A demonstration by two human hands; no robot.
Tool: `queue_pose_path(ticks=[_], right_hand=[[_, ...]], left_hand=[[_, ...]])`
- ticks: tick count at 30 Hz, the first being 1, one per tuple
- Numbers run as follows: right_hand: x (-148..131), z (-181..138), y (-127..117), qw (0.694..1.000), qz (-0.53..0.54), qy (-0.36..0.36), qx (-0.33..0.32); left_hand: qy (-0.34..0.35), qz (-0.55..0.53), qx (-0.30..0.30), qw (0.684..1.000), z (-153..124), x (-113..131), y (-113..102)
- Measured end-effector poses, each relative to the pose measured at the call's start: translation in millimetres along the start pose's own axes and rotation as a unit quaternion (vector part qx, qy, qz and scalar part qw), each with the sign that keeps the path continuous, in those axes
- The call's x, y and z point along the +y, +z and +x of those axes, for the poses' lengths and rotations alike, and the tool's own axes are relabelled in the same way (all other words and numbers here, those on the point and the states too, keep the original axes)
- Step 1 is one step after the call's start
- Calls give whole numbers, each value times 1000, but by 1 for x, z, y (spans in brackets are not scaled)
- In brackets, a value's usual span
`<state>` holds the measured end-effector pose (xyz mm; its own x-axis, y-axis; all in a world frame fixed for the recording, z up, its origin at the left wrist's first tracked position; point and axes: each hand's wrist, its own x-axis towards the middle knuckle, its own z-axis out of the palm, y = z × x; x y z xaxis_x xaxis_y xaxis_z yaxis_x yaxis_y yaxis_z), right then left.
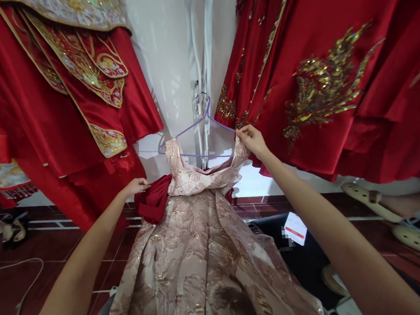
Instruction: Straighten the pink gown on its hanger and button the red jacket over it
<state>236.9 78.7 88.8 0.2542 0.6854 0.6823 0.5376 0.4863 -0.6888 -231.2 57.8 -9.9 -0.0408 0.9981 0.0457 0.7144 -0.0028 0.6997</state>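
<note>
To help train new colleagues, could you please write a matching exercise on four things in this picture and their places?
1. Thin purple hanger
2. Right hand
3. Cream perforated clogs
4. Dark red gathered fabric

A. Far right of the picture
B. Gripping a pale pink brocade dress strap
C. Beside the left hand
D. Spanning the dress's neckline

Pairs: 1-D; 2-B; 3-A; 4-C

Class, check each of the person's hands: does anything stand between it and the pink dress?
For the right hand, nothing visible: it pinches the shoulder strap. For the left hand, dark red fabric lies between it and the pink dress; whether that fabric is attached, I cannot tell.
</note>
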Motion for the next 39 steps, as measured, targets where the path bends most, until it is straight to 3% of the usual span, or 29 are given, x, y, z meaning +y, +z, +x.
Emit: queue_pose_path(ticks=[5, 8, 13, 16, 19, 25, 29, 36, 39], right_hand=[[-7, -4, 0, 1000, -11, -16, 10], [-11, -6, 0, 1000, -13, -14, 17], [-20, -9, -1, 999, -29, -3, 18], [-28, -16, 0, 998, -50, -4, 40], [-35, -25, 3, 994, -88, -9, 69], [-40, -30, 4, 990, -128, -31, 58], [-41, -30, 5, 990, -129, -27, 57], [-44, -39, 8, 991, -120, -18, 63], [-41, -31, 1, 993, -116, -16, 34]], left_hand=[[48, 6, 108, 993, 14, 6, -16], [68, 19, 151, 986, 30, 28, -27], [146, 34, 252, 956, 51, 113, -41], [199, 37, 305, 931, 46, 172, -34], [271, 59, 315, 908, 32, 208, -19], [283, 13, 388, 877, 22, 210, -20], [348, 8, 363, 864, 16, 219, -17], [427, -42, 299, 852, -12, 274, 17], [457, 4, 189, 869, -15, 276, 18]])
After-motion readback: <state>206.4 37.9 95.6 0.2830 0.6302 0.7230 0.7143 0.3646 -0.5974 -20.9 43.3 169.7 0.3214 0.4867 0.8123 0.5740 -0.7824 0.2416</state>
